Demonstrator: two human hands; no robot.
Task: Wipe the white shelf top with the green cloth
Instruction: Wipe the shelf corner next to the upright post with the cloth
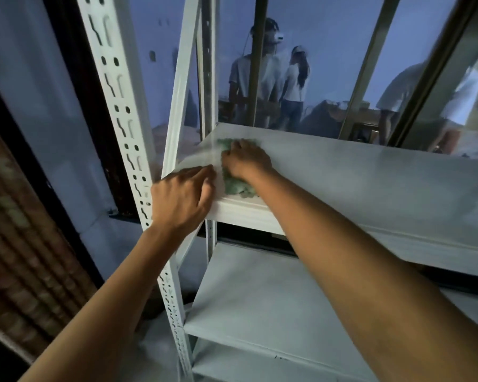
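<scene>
Behind the rack we see a dark window (309, 64) whose glass mirrors several standing people, and a patterned hanging (20, 230) fills the left edge. Our white metal rack stands against that window, with a perforated upright post (127, 128) at its near left corner and a lower shelf (260, 299) under the one we are working on. We reach both bare arms up to the white shelf top (356, 183), which runs off to the right, bare along that stretch. Our left hand (182, 197) sits at the shelf's near left corner, fingers curled over the front edge beside the post, gripping the shelf itself. Our right hand (246, 161) lies palm down, fingers spread and pressed flat onto the green cloth (238, 186). That cloth is bunched on the shelf's left end, showing beyond the fingertips and below the wrist, just beside the left hand. Both hands and the cloth are slightly blurred.
</scene>
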